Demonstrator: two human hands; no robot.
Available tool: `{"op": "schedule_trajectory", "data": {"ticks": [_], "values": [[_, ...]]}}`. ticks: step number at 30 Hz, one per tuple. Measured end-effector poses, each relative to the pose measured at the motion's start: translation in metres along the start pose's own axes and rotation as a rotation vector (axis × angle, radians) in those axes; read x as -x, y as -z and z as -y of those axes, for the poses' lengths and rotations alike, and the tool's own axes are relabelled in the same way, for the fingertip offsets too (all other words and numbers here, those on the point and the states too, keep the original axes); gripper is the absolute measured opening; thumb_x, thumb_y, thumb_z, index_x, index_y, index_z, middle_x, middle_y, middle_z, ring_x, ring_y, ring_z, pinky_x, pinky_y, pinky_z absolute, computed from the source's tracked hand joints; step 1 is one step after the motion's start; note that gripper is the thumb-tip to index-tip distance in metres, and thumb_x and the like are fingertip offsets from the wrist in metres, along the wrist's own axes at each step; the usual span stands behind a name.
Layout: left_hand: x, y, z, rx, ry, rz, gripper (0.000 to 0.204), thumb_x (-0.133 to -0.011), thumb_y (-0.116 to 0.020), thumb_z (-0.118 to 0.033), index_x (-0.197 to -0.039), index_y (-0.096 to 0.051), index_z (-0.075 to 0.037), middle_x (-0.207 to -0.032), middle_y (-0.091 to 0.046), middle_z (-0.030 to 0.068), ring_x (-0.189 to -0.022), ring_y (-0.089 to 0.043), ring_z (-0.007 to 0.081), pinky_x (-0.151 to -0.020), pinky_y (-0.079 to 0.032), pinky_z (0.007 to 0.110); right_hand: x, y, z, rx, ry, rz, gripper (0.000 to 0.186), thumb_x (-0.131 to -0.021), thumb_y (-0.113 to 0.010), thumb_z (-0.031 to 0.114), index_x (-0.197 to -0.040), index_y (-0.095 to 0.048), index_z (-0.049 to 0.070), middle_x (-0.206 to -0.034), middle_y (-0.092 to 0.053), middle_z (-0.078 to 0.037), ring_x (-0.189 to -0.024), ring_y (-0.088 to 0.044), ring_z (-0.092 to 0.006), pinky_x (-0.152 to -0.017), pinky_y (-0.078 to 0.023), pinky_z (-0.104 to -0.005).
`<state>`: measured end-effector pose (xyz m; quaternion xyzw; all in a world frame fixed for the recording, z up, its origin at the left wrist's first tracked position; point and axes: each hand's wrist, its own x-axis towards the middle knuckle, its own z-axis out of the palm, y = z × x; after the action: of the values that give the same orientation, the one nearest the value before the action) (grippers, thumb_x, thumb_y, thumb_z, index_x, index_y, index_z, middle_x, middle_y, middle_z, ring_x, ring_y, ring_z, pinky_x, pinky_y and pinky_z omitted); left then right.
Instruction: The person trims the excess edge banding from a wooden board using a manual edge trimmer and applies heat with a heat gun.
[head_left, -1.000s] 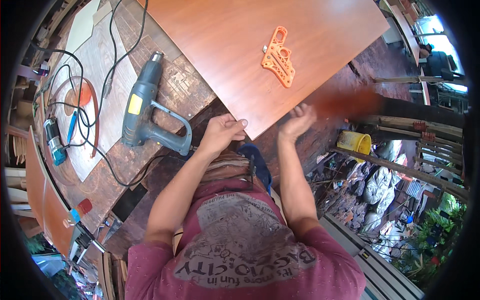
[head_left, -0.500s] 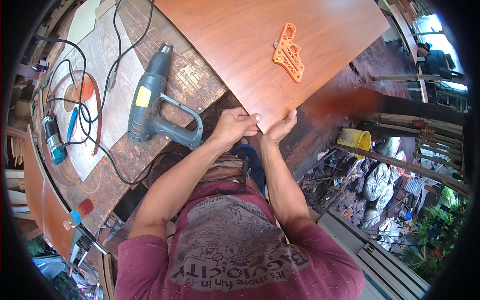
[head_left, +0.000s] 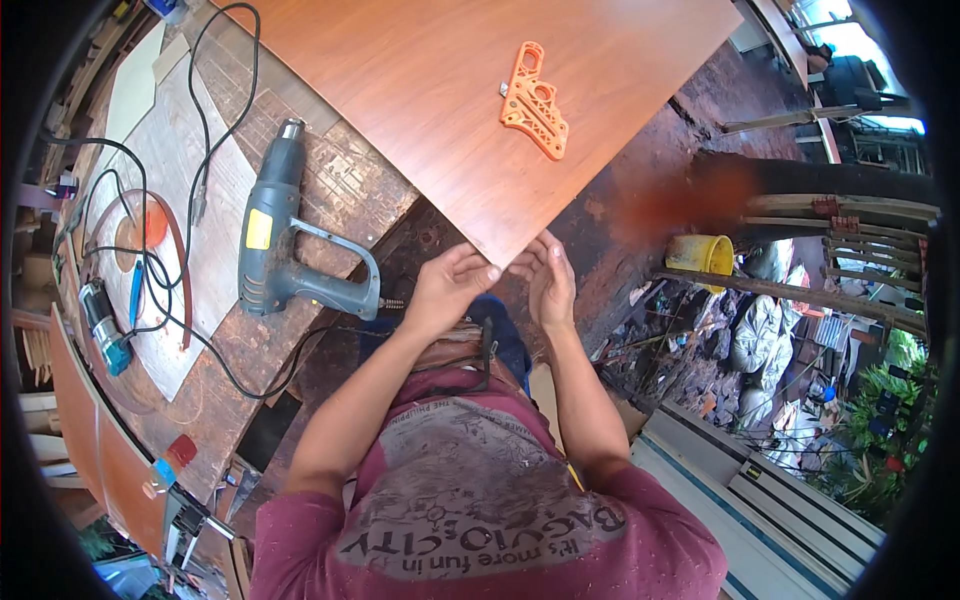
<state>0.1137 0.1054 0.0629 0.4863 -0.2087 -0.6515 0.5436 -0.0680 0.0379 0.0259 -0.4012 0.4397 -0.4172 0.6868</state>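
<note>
A large reddish-brown wood-grain panel [head_left: 420, 120] reaches toward me with one corner pointing at my body. My left hand [head_left: 450, 288] pinches that corner, its thumb at the tip and the fingers curled at the left edge. On the other side of the corner, my right hand [head_left: 550, 288] has its curled fingers against the right edge, the fingertips partly hidden. An orange plastic tool with cut-out holes [head_left: 537, 105] lies on the panel, well beyond both hands.
Left of the panel, a worn workbench [head_left: 335, 160] carries a heat gun [head_left: 270, 240], a teal-ended power tool [head_left: 105, 325], a blue pen-like tool [head_left: 134, 293], black cords and a coil of brown strip [head_left: 185, 255]. A yellow bucket [head_left: 700, 255] and piled scrap lie to the right.
My right hand has shifted from an upright palm along the edge to curled fingers at the corner. The whole view has moved slightly, with the panel and bench appearing further left.
</note>
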Motion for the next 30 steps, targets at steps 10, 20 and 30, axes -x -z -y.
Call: {"op": "schedule_trajectory", "data": {"ticks": [10, 20, 30], "values": [[0.004, -0.012, 0.008, -0.445, -0.27, -0.183, 0.042, -0.086, -0.083, -0.007, -0.123, -0.069, 0.007, -0.103, -0.08, 0.0149, -0.093, -0.078, 0.0167, -0.079, -0.061, 0.031, 0.006, -0.001, 0.012, -0.036, -0.173, 0.142, 0.029, -0.099, -0.074, 0.01, -0.123, -0.065, -0.003, -0.108, -0.074, -0.01, -0.099, -0.069, -0.0159, -0.087, -0.056, -0.0324], [-0.002, -0.007, 0.019, -0.078, -0.052, -0.016, 0.028, -0.094, -0.08, -0.017, -0.109, -0.075, 0.006, -0.094, -0.08, 0.0126, -0.088, -0.075, 0.0141, -0.082, -0.06, 0.03, -0.004, 0.005, 0.036, 0.026, -0.301, 0.17, 0.017, -0.1, -0.075, 0.018, -0.102, -0.069, 0.003, -0.097, -0.074, -0.007, -0.086, -0.07, -0.0155, -0.077, -0.058, -0.0306], [-0.008, 0.0, 0.003, -0.264, -0.052, 0.038, 0.028, -0.097, -0.076, -0.025, -0.095, -0.08, 0.003, -0.082, -0.079, 0.007, -0.082, -0.074, 0.0105, -0.074, -0.057, 0.029, -0.002, -0.004, 0.04, 0.136, -0.27, 0.148, 0.02, -0.098, -0.078, 0.019, -0.101, -0.068, 0.002, -0.091, -0.074, -0.007, -0.08, -0.068, -0.0141, -0.073, -0.056, -0.0285]]}}
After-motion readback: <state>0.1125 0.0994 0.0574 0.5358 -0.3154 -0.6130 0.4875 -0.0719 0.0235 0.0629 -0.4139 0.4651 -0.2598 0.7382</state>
